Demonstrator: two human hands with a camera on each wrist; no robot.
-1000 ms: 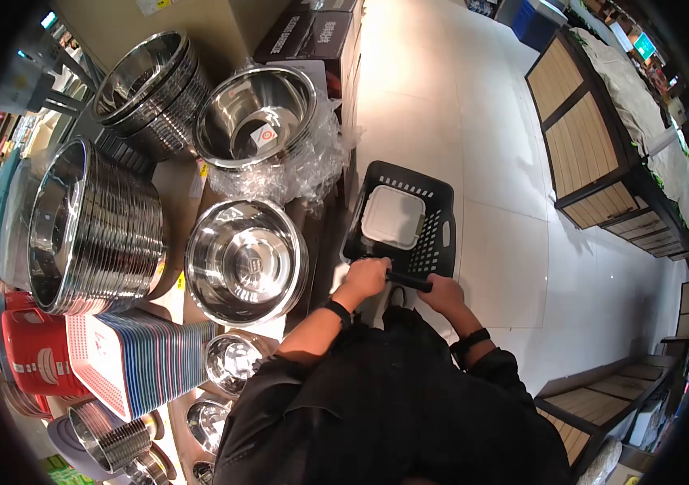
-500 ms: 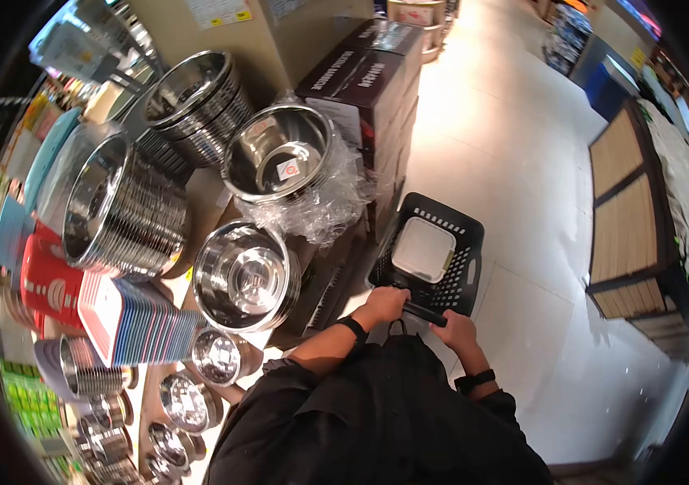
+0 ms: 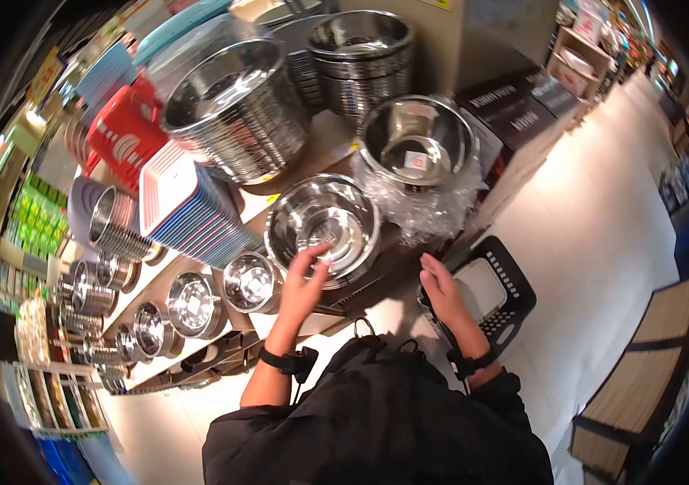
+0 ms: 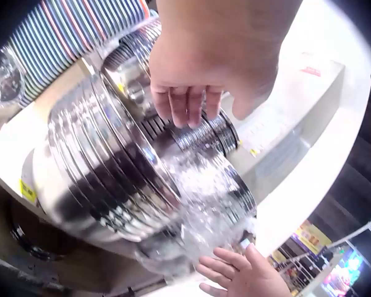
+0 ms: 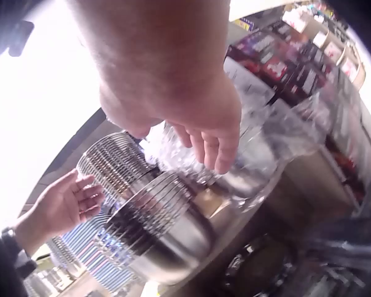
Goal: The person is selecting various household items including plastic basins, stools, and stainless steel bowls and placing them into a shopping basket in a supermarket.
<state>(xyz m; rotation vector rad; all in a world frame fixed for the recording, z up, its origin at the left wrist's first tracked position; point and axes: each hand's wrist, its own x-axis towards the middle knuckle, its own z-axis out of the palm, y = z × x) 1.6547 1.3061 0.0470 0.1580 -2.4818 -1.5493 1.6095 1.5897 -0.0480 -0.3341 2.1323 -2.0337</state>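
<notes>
Left hand [image 3: 304, 283] moved to shiny stacked bowls [image 3: 336, 218], right hand [image 3: 441, 295] near, grips loose, empty

A stack of bowls [image 3: 324, 230] is set on the shelf [image 3: 326, 136], with a wrapped bowl stack [image 3: 417, 153] just to its right and a stack of trays [image 3: 187, 206] to its left. A pile of basins [image 3: 231, 105] is placed behind them, and small bowls [image 3: 251, 281] are lined up before the trays. A basket [image 3: 520, 297] is stood on the floor [image 3: 603, 226] to the right, with a container [image 3: 480, 284] laid in it.

Nothing can be read. The black boxes [image 3: 512, 109] carry white lettering, and the wrapped bowl [image 3: 397, 133] holds a red-and-white sticker [image 3: 419, 162]; both are too blurred.
</notes>
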